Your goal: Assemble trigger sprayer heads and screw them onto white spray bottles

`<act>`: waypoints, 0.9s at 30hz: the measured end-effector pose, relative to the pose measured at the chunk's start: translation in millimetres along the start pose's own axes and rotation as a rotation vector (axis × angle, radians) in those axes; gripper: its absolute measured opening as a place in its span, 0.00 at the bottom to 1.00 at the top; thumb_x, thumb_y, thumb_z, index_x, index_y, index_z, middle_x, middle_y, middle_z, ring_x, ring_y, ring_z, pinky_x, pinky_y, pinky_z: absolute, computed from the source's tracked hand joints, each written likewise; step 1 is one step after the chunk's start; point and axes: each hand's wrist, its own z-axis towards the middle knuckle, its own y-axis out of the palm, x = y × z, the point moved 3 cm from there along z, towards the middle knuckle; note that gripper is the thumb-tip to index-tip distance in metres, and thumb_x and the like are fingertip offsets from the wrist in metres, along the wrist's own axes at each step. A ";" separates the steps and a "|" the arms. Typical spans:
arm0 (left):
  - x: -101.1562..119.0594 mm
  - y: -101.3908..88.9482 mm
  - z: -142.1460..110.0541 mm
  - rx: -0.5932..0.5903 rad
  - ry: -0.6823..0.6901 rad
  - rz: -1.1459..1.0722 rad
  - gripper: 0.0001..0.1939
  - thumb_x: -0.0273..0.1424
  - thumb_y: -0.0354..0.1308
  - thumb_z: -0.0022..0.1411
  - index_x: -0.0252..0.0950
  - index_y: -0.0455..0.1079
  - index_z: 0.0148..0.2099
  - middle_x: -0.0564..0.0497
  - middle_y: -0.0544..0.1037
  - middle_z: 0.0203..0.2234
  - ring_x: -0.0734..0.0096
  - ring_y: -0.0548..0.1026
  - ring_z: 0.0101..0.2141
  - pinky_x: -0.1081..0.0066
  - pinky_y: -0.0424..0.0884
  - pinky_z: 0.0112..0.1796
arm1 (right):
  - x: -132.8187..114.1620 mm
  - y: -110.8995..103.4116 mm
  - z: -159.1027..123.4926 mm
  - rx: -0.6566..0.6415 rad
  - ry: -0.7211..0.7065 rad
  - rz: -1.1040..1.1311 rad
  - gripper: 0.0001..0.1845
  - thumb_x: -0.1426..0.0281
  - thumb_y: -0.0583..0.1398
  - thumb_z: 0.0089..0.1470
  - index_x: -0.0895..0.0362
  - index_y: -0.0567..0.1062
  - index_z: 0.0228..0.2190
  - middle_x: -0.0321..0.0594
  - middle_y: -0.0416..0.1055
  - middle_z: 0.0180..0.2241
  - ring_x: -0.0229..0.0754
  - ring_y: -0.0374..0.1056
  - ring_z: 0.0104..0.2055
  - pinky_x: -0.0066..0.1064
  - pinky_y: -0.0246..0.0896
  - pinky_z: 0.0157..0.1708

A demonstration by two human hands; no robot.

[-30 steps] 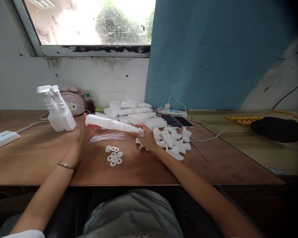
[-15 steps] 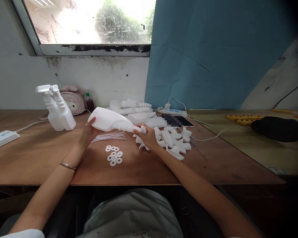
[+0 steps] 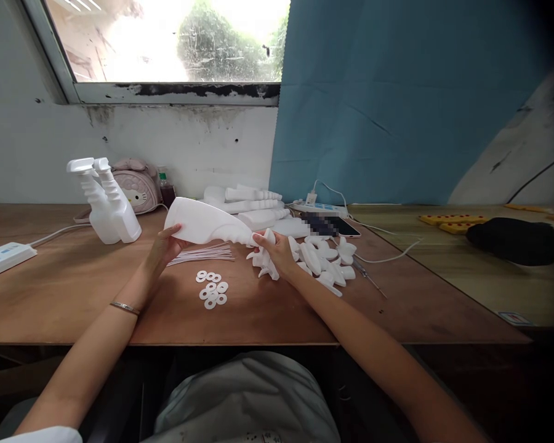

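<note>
A white plastic spray bottle (image 3: 203, 223) lies nearly level above the table, its wide base to the left and its ribbed neck to the right. My left hand (image 3: 167, 245) is closed around the base end. At the neck end, my right hand (image 3: 277, 251) grips a white spray head (image 3: 268, 239) against the bottle's mouth; the fingers partly hide where the two meet. Just below and right of that hand is a pile of loose white spray heads (image 3: 321, 261). White ring washers (image 3: 211, 289) and a bundle of thin white tubes (image 3: 203, 253) lie beneath the bottle.
Two bottles with spray heads (image 3: 108, 203) stand at the left, before a pink bag (image 3: 136, 184). More white bottles (image 3: 244, 200) lie at the back. A phone (image 3: 330, 224), a screwdriver (image 3: 370, 280) and a power strip (image 3: 7, 258) are also on the table (image 3: 74, 307).
My right hand has shifted its grip slightly around the spray head, with the thumb turned more upward. The bottle has tilted a little and moved slightly right.
</note>
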 end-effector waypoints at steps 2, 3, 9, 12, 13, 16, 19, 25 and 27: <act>0.1 -3.1 -0.5 0.003 -0.004 -0.002 0.26 0.22 0.53 0.48 0.35 0.61 0.53 0.46 0.74 0.43 0.56 0.70 0.47 0.58 0.70 0.44 | -2.7 -0.3 -0.5 0.000 0.029 0.041 0.22 0.56 0.63 0.39 0.62 0.73 0.30 0.34 0.66 0.17 0.34 0.61 0.18 0.24 0.57 0.16; 0.3 -4.7 -0.8 0.002 -0.006 -0.002 0.28 0.21 0.53 0.47 0.36 0.61 0.53 0.46 0.74 0.43 0.55 0.70 0.47 0.57 0.70 0.44 | -3.9 -0.4 -0.7 -0.004 0.035 0.059 0.22 0.56 0.63 0.39 0.62 0.73 0.30 0.34 0.66 0.17 0.34 0.61 0.18 0.24 0.57 0.16; 3.9 -7.5 0.8 0.029 0.023 0.001 0.27 0.22 0.52 0.47 0.36 0.62 0.52 0.47 0.75 0.42 0.56 0.70 0.47 0.58 0.71 0.44 | -0.5 4.4 -2.0 -0.010 0.047 0.071 0.23 0.56 0.64 0.39 0.61 0.73 0.32 0.34 0.66 0.17 0.34 0.61 0.18 0.24 0.58 0.15; 4.4 -4.9 4.4 0.066 0.049 -0.001 0.20 0.25 0.53 0.52 0.33 0.65 0.49 0.46 0.75 0.42 0.57 0.70 0.47 0.62 0.71 0.44 | 2.9 8.9 -1.9 -0.018 0.054 0.144 0.24 0.53 0.56 0.47 0.58 0.71 0.38 0.37 0.70 0.24 0.37 0.65 0.21 0.26 0.62 0.17; 4.3 -4.6 5.9 0.078 0.058 -0.007 0.18 0.26 0.53 0.53 0.33 0.66 0.48 0.45 0.75 0.42 0.58 0.70 0.47 0.63 0.71 0.44 | 2.3 9.8 -1.9 -0.032 0.040 0.185 0.24 0.53 0.53 0.50 0.56 0.69 0.43 0.39 0.71 0.29 0.38 0.67 0.23 0.28 0.64 0.19; 4.1 -7.1 10.0 0.134 0.077 -0.054 0.17 0.27 0.54 0.54 0.33 0.66 0.48 0.45 0.75 0.42 0.60 0.71 0.46 0.65 0.71 0.44 | -6.8 8.6 -3.4 -0.084 -0.102 0.164 0.22 0.60 0.50 0.52 0.47 0.61 0.50 0.39 0.66 0.47 0.39 0.69 0.32 0.32 0.68 0.26; 4.8 -8.8 11.9 0.154 0.085 -0.086 0.17 0.28 0.54 0.55 0.33 0.65 0.48 0.46 0.75 0.41 0.60 0.71 0.45 0.65 0.71 0.44 | -19.8 5.9 -8.3 -0.124 -0.341 -0.133 0.22 0.68 0.54 0.49 0.48 0.64 0.48 0.38 0.57 0.55 0.42 0.65 0.45 0.31 0.67 0.35; 5.1 -4.4 7.9 0.176 0.067 -0.045 0.17 0.28 0.55 0.54 0.34 0.65 0.48 0.46 0.75 0.42 0.60 0.71 0.45 0.65 0.72 0.44 | -25.3 0.7 -11.1 -0.032 -0.580 -0.542 0.18 0.66 0.59 0.47 0.53 0.70 0.43 0.43 0.64 0.51 0.47 0.59 0.52 0.37 0.61 0.45; 4.8 -3.6 6.7 0.163 0.067 -0.023 0.17 0.28 0.56 0.54 0.34 0.65 0.48 0.46 0.75 0.43 0.60 0.71 0.46 0.65 0.72 0.44 | -22.1 -2.9 -8.2 0.039 -0.520 -0.571 0.13 0.62 0.60 0.47 0.55 0.73 0.35 0.42 0.72 0.39 0.46 0.66 0.43 0.36 0.62 0.42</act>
